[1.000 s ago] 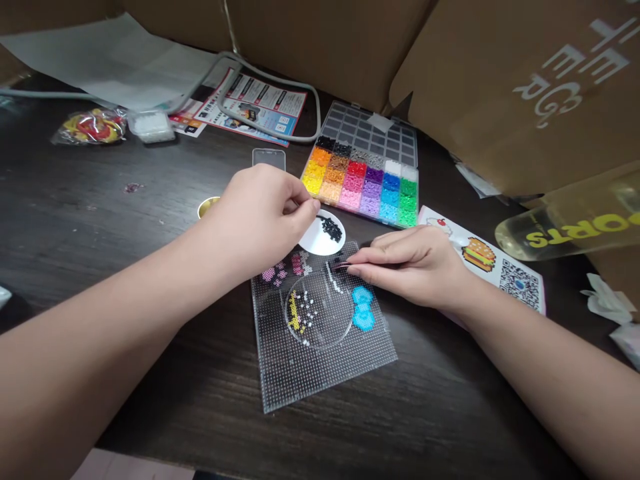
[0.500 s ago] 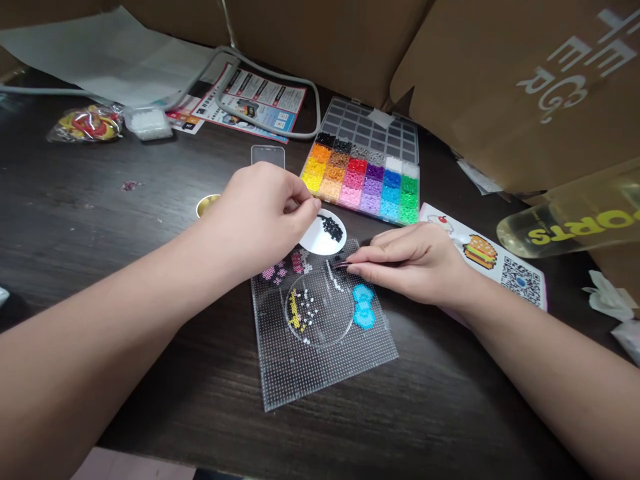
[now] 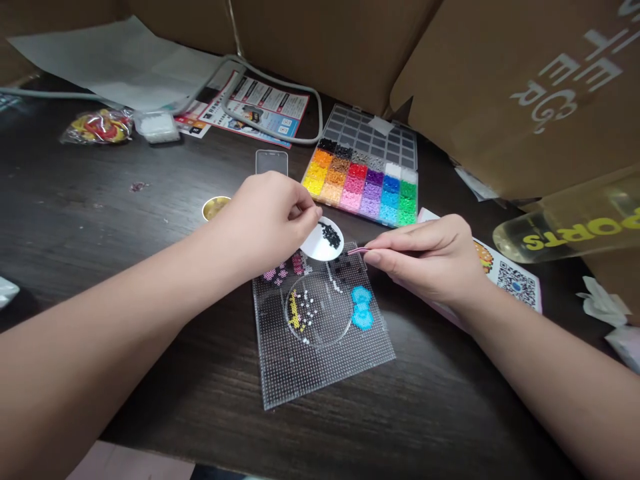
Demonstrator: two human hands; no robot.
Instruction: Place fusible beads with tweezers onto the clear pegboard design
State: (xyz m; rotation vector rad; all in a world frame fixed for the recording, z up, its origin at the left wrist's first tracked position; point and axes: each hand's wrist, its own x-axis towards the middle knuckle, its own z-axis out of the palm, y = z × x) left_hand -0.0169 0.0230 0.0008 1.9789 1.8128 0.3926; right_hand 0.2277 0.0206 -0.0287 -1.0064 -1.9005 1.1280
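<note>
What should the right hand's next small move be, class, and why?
Probably move the tweezers over the white dish and pinch one of the black beads: the right hand holds the tweezers with their tips near the dish's rim, and the left hand appears to hold the dish. Whether the tips grip a bead is too small to tell.

Pegboard (image 3: 325,370), bead case (image 3: 360,135) on table (image 3: 425,407)

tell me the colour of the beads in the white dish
Black: the beads show best in the head view, in the white dish.
</note>
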